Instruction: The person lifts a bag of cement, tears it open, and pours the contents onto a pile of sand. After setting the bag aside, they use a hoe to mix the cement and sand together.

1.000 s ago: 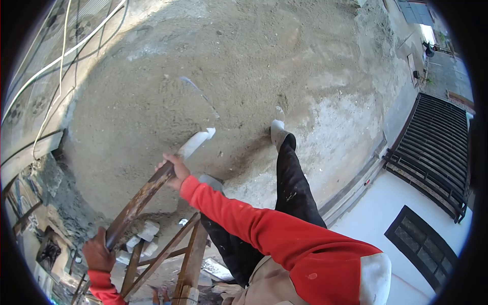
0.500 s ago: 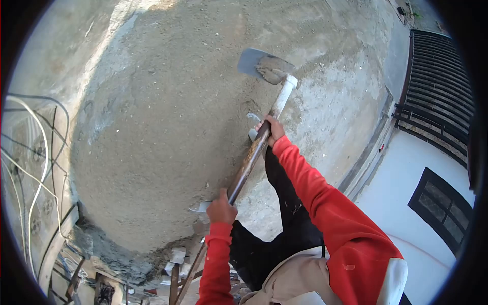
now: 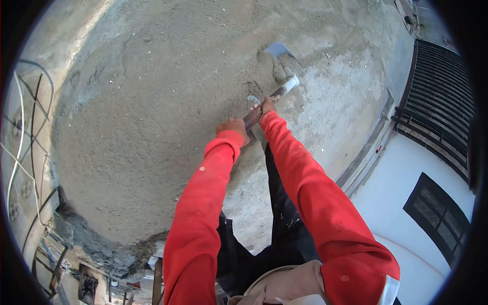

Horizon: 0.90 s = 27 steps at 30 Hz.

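Both my arms in red sleeves reach forward over a wide heap of sand [image 3: 152,101]. My left hand [image 3: 231,126] grips the rear of a hoe's wooden handle [image 3: 254,116]. My right hand [image 3: 266,105] holds the same handle further up, close to its white collar [image 3: 288,84]. The hoe's metal blade [image 3: 278,51] is sunk into the sand, partly buried. My dark trouser legs stand below the hands at the heap's edge.
Bare concrete ground [image 3: 335,117] lies right of the sand. A dark metal gate [image 3: 439,101] and a white wall [image 3: 406,203] run along the right. White cables [image 3: 20,132] hang at the left. Wooden frames and rubble [image 3: 86,279] sit at bottom left.
The hoe came down from raised above the heap and its blade now bites into the sand. My left hand slid up the handle toward my right hand, and both arms stretched out.
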### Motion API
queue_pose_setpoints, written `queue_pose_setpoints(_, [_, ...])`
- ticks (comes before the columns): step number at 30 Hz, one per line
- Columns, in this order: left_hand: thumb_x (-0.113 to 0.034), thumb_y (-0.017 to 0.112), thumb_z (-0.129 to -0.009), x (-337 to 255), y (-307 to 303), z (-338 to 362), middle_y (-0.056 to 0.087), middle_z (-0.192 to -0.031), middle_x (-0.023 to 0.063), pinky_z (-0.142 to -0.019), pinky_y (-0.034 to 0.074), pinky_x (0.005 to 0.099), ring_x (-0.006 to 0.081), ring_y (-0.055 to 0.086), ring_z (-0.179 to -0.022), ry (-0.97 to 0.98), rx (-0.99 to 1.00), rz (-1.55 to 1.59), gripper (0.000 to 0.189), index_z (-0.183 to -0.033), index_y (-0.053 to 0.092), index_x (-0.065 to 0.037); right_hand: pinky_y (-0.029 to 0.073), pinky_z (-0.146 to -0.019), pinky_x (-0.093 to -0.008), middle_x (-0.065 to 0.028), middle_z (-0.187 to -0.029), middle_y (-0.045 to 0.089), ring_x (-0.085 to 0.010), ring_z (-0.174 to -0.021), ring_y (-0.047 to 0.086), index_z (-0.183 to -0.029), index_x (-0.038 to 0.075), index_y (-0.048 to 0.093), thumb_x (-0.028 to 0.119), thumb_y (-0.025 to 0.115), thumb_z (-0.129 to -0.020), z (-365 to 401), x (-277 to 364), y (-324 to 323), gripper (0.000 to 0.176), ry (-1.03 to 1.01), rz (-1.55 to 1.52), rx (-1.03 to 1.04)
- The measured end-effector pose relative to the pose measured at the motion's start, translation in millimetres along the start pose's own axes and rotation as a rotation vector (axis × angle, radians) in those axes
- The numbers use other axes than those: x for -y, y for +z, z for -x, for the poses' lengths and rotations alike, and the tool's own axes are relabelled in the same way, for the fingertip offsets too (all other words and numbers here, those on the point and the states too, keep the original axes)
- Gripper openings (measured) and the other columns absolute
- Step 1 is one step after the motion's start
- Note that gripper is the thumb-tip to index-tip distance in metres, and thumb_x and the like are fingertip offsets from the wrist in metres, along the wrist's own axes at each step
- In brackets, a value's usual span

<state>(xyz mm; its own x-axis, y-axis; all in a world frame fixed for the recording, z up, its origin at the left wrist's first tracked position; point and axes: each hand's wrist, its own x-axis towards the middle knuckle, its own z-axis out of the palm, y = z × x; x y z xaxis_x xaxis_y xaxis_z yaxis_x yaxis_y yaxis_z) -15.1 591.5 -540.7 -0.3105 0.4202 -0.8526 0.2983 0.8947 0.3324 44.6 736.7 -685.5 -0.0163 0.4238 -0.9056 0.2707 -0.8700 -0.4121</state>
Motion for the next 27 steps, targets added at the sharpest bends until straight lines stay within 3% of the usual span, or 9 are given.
queue_pose_setpoints(6, [-0.016, 0.064, -0.066, 204, 52, 196, 0.061, -0.097, 0.0154, -0.081, 0.048, 0.0397, 0.0308, 0.059, -0.093, -0.148, -0.023, -0.115, 0.037, -0.101, 0.056, -0.008, 0.049, -0.048, -0.0436, -0.0130, -0.061, 0.047, -0.0260, -0.048, 0.049, -0.105, 0.004, 0.036, 0.033, 0.048, -0.085, 191, -234, 32, 0.037, 0.202, -0.069, 0.030])
queue_pose_setpoints(10, [-0.010, 0.065, -0.059, 290, 79, 403, 0.059, -0.070, 0.0164, -0.060, 0.048, 0.0438, 0.0357, 0.059, -0.065, -0.172, -0.285, -0.142, 0.035, -0.091, 0.051, -0.007, 0.050, -0.051, -0.0465, -0.0121, -0.068, 0.046, -0.0260, -0.053, 0.051, -0.099, 0.006, 0.034, 0.033, 0.062, -0.078, 362, -351, 1, 0.043, 0.406, -0.134, 0.256])
queue_pose_setpoints(12, [-0.008, 0.064, -0.057, 321, 101, 506, 0.058, -0.068, 0.0173, -0.058, 0.046, 0.0458, 0.0380, 0.058, -0.064, -0.365, -0.240, -0.114, 0.036, -0.090, 0.049, -0.007, 0.048, -0.073, -0.0478, -0.0107, -0.077, 0.048, -0.0294, -0.075, 0.054, -0.097, 0.000, 0.041, 0.042, 0.069, -0.072, 433, -375, -15, 0.056, 0.710, -0.118, 0.425])
queue_pose_setpoints(14, [-0.010, 0.064, -0.054, 345, 143, 599, 0.057, -0.066, 0.0173, -0.061, 0.044, 0.0486, 0.0402, 0.057, -0.066, -0.505, -0.359, -0.052, 0.036, -0.088, 0.051, -0.007, 0.049, -0.074, -0.0427, -0.0098, -0.074, 0.049, -0.0265, -0.073, 0.055, -0.084, 0.005, 0.047, 0.031, 0.069, -0.074, 447, -412, -27, 0.035, 1.017, -0.151, 0.433])
queue_pose_setpoints(15, [-0.011, 0.065, -0.053, 348, 157, 634, 0.057, -0.067, 0.0178, -0.063, 0.043, 0.0495, 0.0398, 0.057, -0.069, -0.661, -0.294, 0.031, 0.038, -0.089, 0.051, -0.008, 0.049, -0.071, -0.0412, -0.0088, -0.070, 0.051, -0.0249, -0.068, 0.056, -0.080, 0.006, 0.048, 0.021, 0.067, -0.075, 477, -439, -37, 0.024, 0.913, 0.009, 0.555])
queue_pose_setpoints(17, [-0.009, 0.067, -0.055, 340, 192, 685, 0.058, -0.069, 0.0204, -0.060, 0.044, 0.0492, 0.0408, 0.057, -0.068, -0.704, -0.353, 0.049, 0.036, -0.087, 0.051, -0.007, 0.049, -0.068, -0.0409, -0.0086, -0.069, 0.053, -0.0237, -0.064, 0.056, -0.076, 0.006, 0.049, 0.014, 0.064, -0.074, 521, -447, -50, 0.017, 1.002, 0.015, 0.634])
queue_pose_setpoints(21, [-0.011, 0.070, -0.055, 282, 228, 649, 0.058, -0.070, 0.0232, -0.058, 0.044, 0.0493, 0.0431, 0.056, -0.066, -0.744, -0.398, 0.218, 0.037, -0.087, 0.052, -0.007, 0.047, -0.066, -0.0353, -0.0071, -0.064, 0.052, -0.0206, -0.062, 0.056, -0.073, 0.006, 0.052, 0.011, 0.062, -0.074, 506, -367, -54, 0.011, 0.930, 0.144, 0.691])
queue_pose_setpoints(24, [-0.016, 0.072, -0.056, 227, 228, 507, 0.060, -0.070, 0.0205, -0.058, 0.045, 0.0489, 0.0409, 0.058, -0.066, -0.471, -0.501, 0.403, 0.046, -0.095, 0.049, -0.007, 0.047, -0.054, -0.0359, -0.0052, -0.059, 0.048, -0.0195, -0.052, 0.053, -0.069, 0.008, 0.047, 0.008, 0.059, -0.076, 404, -257, -24, 0.013, 0.634, 0.139, 0.668])
queue_pose_setpoints(27, [-0.019, 0.067, -0.062, 129, 139, 329, 0.060, -0.070, 0.0188, -0.059, 0.046, 0.0489, 0.0390, 0.059, -0.068, -0.410, -0.399, 0.428, 0.044, -0.100, 0.048, -0.010, 0.047, -0.050, -0.0359, -0.0067, -0.057, 0.047, -0.0188, -0.049, 0.049, -0.069, 0.005, 0.048, 0.009, 0.059, -0.074, 261, -118, 24, 0.013, 0.312, 0.147, 0.585])
